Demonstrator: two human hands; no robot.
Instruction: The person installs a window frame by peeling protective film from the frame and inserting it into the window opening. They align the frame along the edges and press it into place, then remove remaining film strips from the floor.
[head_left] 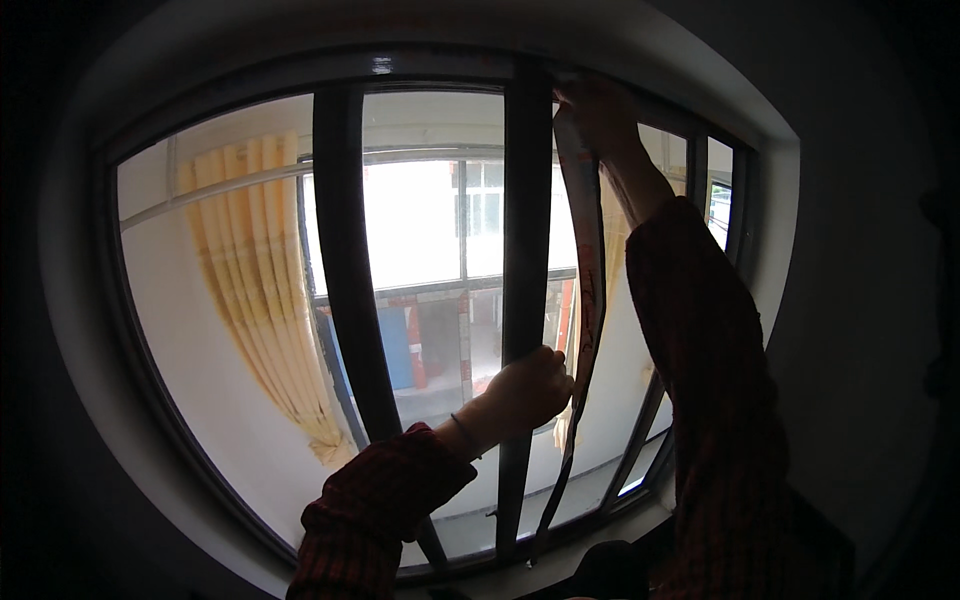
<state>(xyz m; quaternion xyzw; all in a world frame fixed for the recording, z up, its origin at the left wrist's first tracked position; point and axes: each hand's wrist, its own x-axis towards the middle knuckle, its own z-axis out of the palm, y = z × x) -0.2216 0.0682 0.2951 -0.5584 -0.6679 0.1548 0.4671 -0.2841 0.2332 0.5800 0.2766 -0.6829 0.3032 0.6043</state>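
My left hand [528,388] is curled around the dark upright window bar [524,250], fingers wrapped on it low down, with the long thin strip [590,300] hanging just beside it. Higher up, my right hand [597,112] pinches the strip's top end against the upper window frame [420,68]. Beyond the glass hangs a yellow curtain [265,290], and farther off, another bright window [440,220].

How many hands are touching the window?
2. The left hand grips the middle window bar. The right hand is up at the top, holding a long strip that hangs down.
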